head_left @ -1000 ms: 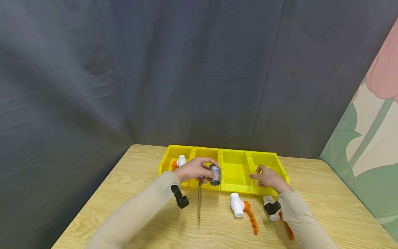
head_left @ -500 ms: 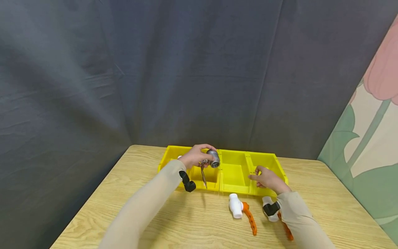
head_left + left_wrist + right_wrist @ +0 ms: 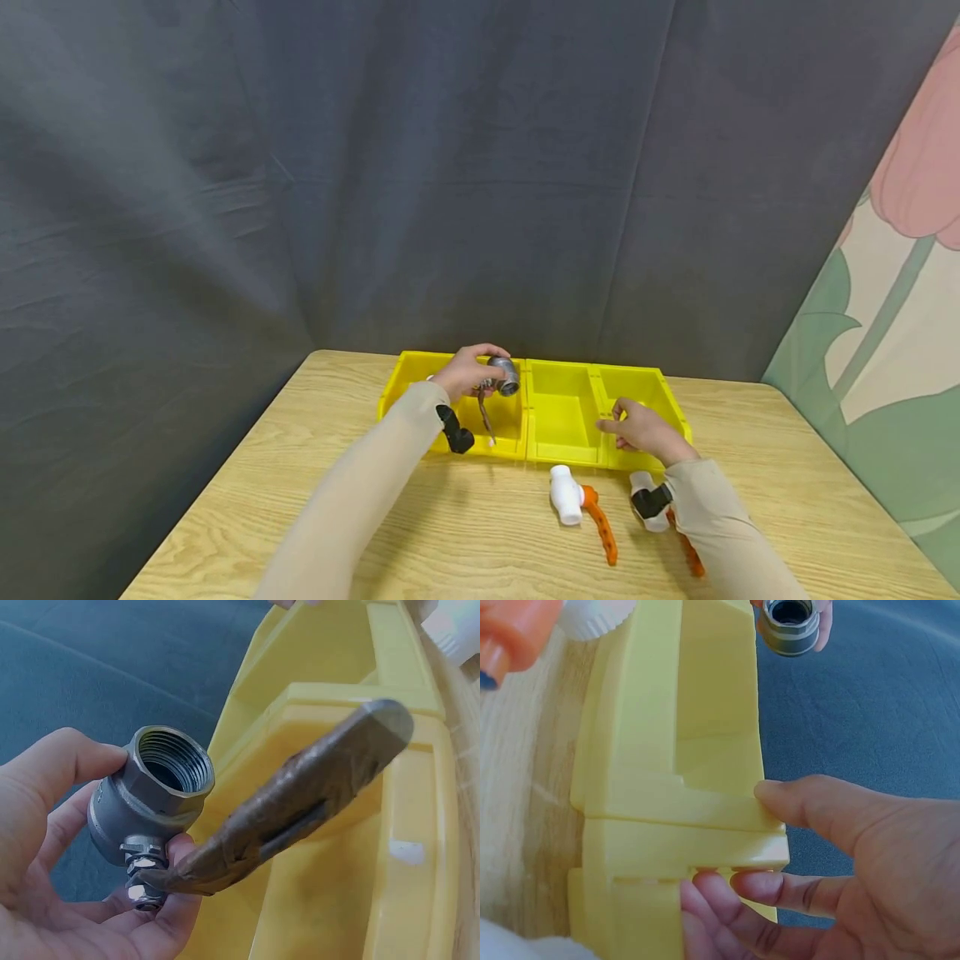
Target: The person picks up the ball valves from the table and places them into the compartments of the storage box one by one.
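Note:
My left hand (image 3: 468, 372) grips a metal ball valve (image 3: 504, 377) above the second compartment from the left of the yellow bin row (image 3: 566, 457). In the left wrist view, the thumb and fingers hold the valve's body (image 3: 142, 810); its threaded opening faces up and its brown, wrapped lever (image 3: 292, 806) slants away. My right hand (image 3: 645, 432) pinches the divider (image 3: 682, 844) between the two right-hand compartments, thumb on one side and fingers on the other. A white ball valve (image 3: 566, 496) with an orange handle lies on the table before the bins.
Another white valve (image 3: 647, 500) with an orange handle lies partly under my right wrist. The wooden table (image 3: 480, 542) runs back to a dark curtain (image 3: 480, 183). A flower-patterned panel (image 3: 900, 333) stands on the right.
My left hand has moved the metal valve back and slightly left, from near the bins' front edge to over the second compartment. The right hand keeps its hold on the divider.

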